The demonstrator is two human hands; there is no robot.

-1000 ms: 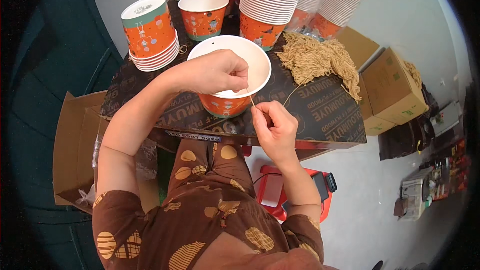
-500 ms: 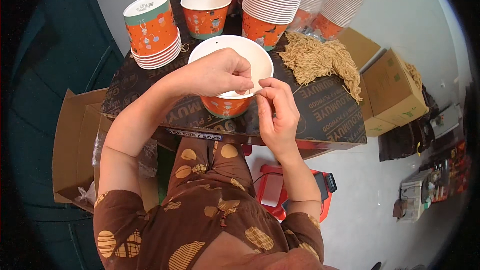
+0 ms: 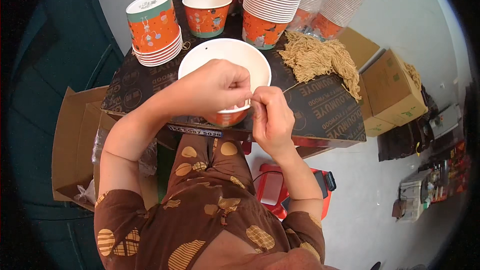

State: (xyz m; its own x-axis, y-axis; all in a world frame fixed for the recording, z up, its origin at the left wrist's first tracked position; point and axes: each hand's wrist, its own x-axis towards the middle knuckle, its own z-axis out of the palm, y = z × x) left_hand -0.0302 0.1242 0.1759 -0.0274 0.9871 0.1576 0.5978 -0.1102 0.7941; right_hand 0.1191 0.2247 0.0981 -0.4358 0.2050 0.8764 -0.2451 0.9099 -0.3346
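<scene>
Two hands have closed together at our paper bowl's [image 3: 225, 62] near rim, the right hand [image 3: 270, 117] now pinching the thin cord [image 3: 287, 88] against the left hand [image 3: 220, 87], whose fingers grip the rim.

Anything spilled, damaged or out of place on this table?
Nothing spilled or broken. The one loose item is the tan string pile, sprawling toward the dark board's right edge. The left hand and right hand meet at the rim of the orange paper bowl. The cup stacks lean, possibly from lens bend.
</scene>
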